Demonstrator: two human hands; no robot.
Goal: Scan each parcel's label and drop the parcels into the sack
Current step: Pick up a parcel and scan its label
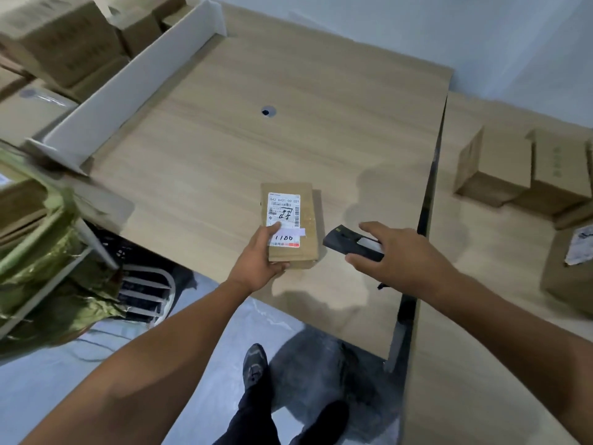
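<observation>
Left hand point(260, 261) is gripping the labelled parcel point(306, 216), right hand point(401, 252) is clutching the scanner point(345, 244); cardboard boxes point(513, 168) at 3 o'clock are apparently awaiting scanning.

Looks like a parcel sorting room: labelled cardboard boxes point(57, 40) heaped around plain wooden tables point(256, 149), a green sack point(41, 268).

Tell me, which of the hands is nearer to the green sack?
Left. The left hand, holding the labelled parcel, is to the right of the green sack; the right hand, holding the scanner, is even farther right.
</observation>
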